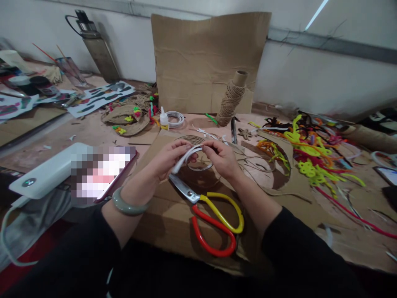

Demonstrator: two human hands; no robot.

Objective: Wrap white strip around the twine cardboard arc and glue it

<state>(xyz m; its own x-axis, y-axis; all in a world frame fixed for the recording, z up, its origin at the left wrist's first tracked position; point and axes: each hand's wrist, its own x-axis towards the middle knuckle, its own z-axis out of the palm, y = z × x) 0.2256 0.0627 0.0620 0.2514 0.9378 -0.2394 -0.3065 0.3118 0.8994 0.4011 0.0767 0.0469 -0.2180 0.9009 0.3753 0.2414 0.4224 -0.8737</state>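
A white strip (185, 158), bent into a loop, is held between both hands over the cardboard. My left hand (174, 156) pinches its left side, with the strip's end pointing down toward me. The fingers of my right hand (219, 157) are closed on the strip just to the right. Scissors (194, 196) with one yellow and one red handle lie right below the hands, on the cardboard sheet (155, 207). Behind the hands, a coil of brown cord (192, 138) is partly hidden.
A phone (108, 176) and a white device (51, 169) lie at left. A glue bottle (163, 120), a white roll (175, 119) and a twine spool (231, 101) stand behind. Bright pipe cleaners (310, 165) are heaped at right. Upright cardboard (207, 58) backs the table.
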